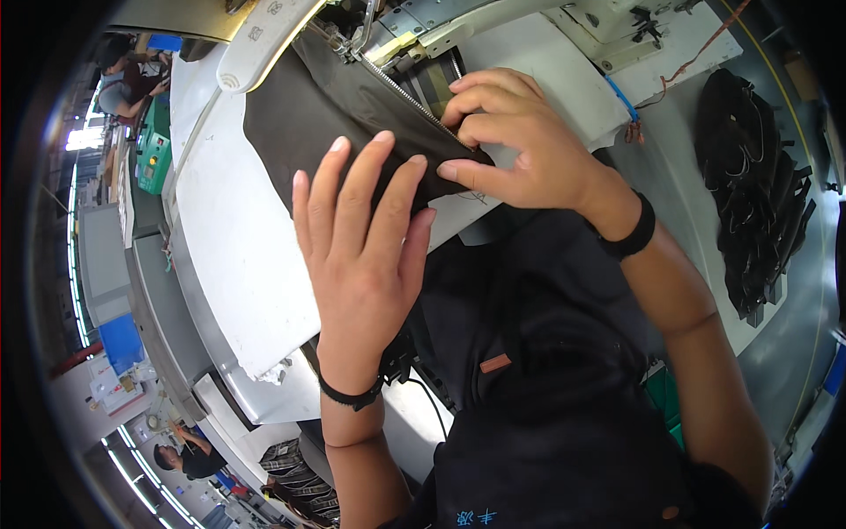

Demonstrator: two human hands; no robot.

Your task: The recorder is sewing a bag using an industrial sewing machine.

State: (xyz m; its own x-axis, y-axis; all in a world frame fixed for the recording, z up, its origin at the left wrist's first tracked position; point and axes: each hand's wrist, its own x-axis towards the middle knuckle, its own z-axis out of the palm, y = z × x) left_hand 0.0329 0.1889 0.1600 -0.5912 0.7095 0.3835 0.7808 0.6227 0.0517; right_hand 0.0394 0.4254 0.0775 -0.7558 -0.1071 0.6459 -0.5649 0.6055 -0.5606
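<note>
Dark fabric (308,115) under both hands (366,238)

A small rectangular brown label (495,363) sits on the dark garment below the surface's near edge. No packages, signs or screens are clear.

the left hand (357,238) lay flat, palm down, fingers (370,181) straight and slightly spread, pointing away from the body, forearm rising from the lower edge. the right hand (515,145) was curled, thumb and forefinger pinched together, its forearm angling in from the lower right.
</note>
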